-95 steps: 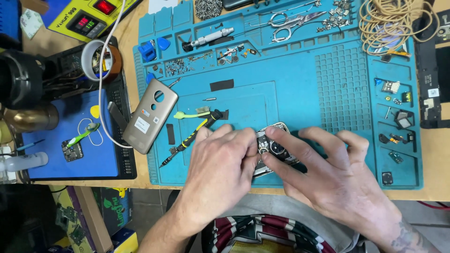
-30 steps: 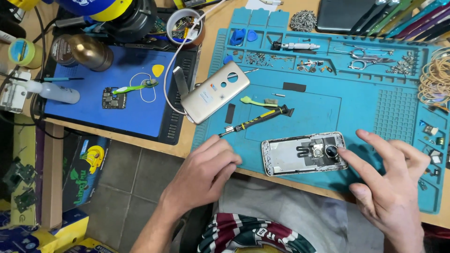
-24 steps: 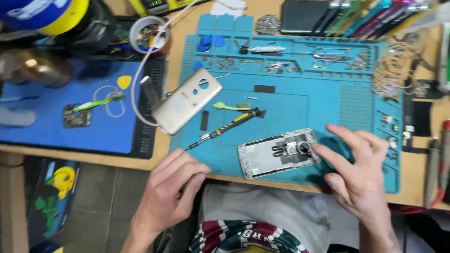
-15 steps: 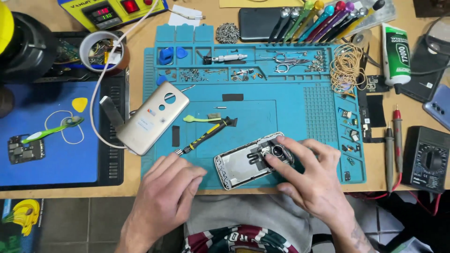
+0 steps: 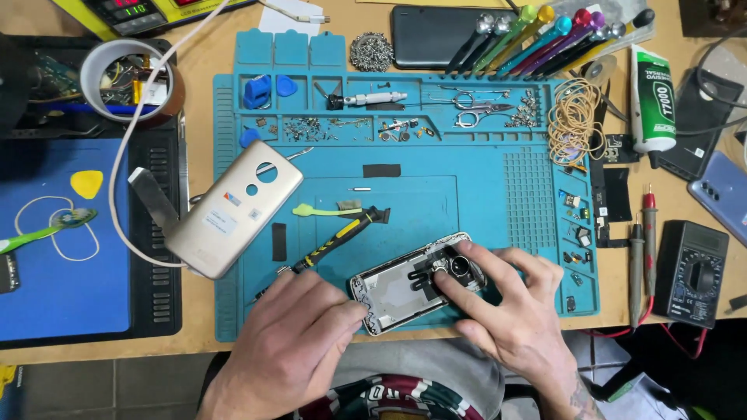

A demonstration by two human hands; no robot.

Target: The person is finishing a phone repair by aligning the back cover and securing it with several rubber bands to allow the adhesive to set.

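A big blue work mat (image 5: 467, 194) lies on the wooden desk, and everything here is told from that mat.

Left of the mat, a roll of tape (image 5: 128, 82) stands on a black tray, and small bits and wires sit inside its ring. A gold phone back cover (image 5: 235, 208) lies tilted across the mat's left edge. Along the top of the mat runs a row of little boxes. One on the left holds blue picks (image 5: 261, 89). The next ones hold tiny screws (image 5: 307, 128) and small metal parts. Farther right in the row lie small scissors (image 5: 478, 109). At the top right of the mat sits a heap of rubber bands (image 5: 574, 120). Down the right edge, small boxes hold tiny black parts (image 5: 580, 229).

Near the middle of the mat lie a green brush (image 5: 327, 209) and a black and yellow screwdriver (image 5: 342, 233).

The open phone (image 5: 412, 280) lies tilted at the bottom edge of the mat, right between the two hands. The left hand (image 5: 292, 342) is at the phone's lower left corner. Its fingers are bent and close together, and the fingertips touch the phone's edge. The right hand (image 5: 510, 319) rests on the phone's upper right end. Its fingers are spread a little, and the thumb and first finger pinch the round camera part (image 5: 461, 267).

Right of the mat lie a glue tube (image 5: 652, 101) and a black meter (image 5: 691, 272).
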